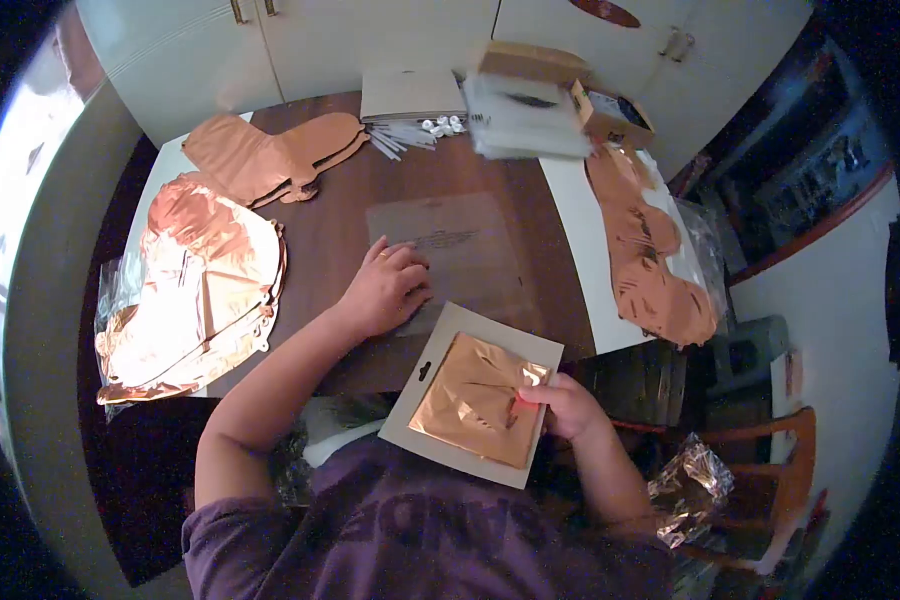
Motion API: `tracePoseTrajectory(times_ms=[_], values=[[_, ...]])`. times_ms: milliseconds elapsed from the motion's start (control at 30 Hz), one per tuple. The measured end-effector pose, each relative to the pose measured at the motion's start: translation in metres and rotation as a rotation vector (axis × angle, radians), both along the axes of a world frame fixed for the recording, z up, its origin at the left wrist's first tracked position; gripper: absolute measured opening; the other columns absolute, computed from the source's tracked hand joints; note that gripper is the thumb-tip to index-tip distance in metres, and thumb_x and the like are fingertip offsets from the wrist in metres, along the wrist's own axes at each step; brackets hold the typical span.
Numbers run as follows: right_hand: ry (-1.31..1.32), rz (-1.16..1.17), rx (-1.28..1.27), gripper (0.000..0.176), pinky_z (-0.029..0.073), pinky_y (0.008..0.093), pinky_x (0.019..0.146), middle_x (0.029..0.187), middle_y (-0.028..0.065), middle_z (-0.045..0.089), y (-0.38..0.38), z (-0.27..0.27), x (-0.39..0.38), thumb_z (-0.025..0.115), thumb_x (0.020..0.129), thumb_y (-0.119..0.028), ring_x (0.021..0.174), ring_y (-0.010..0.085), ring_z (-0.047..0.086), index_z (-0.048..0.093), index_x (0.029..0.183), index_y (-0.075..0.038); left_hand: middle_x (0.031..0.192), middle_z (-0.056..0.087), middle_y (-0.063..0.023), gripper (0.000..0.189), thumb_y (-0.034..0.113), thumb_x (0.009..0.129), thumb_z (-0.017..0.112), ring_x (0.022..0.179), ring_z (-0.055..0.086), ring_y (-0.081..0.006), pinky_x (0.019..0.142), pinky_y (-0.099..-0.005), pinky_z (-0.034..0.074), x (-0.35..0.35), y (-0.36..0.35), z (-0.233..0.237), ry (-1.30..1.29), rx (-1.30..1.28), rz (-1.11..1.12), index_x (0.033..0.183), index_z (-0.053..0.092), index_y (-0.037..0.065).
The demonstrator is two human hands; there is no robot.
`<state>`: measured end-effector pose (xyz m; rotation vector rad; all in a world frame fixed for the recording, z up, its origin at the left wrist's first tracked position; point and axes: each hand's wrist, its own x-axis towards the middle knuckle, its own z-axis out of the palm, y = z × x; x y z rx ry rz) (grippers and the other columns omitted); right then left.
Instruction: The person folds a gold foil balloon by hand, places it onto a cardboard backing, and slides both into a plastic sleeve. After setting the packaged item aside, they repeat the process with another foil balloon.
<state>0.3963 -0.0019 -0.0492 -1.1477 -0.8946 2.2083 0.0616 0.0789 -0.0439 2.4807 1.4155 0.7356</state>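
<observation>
My right hand (568,405) grips a beige cardboard backing card (435,350) by its right side, thumb on top. On the card lies a flat, folded rose-gold foil balloon (470,405). The card is tilted close to my body, over the table's front edge. Resting on the wooden table (320,235), my left hand (385,288) has its fingers loosely bent and slightly apart. Its fingertips touch the left part of a clear plastic bag (475,245) with small printed text, which lies flat on the table.
Stacked flat rose-gold foil balloons lie at the left (195,290), back left (275,155) and right (650,250). At the back are pale straws (398,138), white ribbon rolls (443,127), a pile of clear bags (525,115) and an open cardboard box (615,115). A wooden chair (795,480) stands at right.
</observation>
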Motion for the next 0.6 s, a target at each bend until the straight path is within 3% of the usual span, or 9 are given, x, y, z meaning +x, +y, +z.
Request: tracePoseTrajectory(times_ms=[333,600], values=[[0.009,-0.012,-0.058,0.045,0.050,0.0380,0.093,0.117,0.0126,0.065,-0.004,0.013,-0.002,0.063,0.085,-0.011,0.105,0.0238,0.064,0.054,0.127,0.004,0.114,0.061,-0.0088,0.019,0.025,0.084,0.072,0.128,0.049,-0.0305,0.112,-0.0610,0.024,-0.001,0.000,-0.001,-0.042,-0.040,0.046,0.096,0.065,0.011],[0.023,-0.037,0.043,0.047,0.048,0.0366,0.095,0.117,0.0083,0.064,0.004,0.020,-0.010,0.068,0.085,-0.016,0.106,0.0211,0.062,0.055,0.127,0.002,0.107,0.063,-0.0065,0.018,0.022,0.082,0.071,0.117,0.056,-0.0291,0.112,-0.0596,0.025,0.004,-0.011,0.007,-0.125,0.000,0.008,0.091,0.064,0.009]])
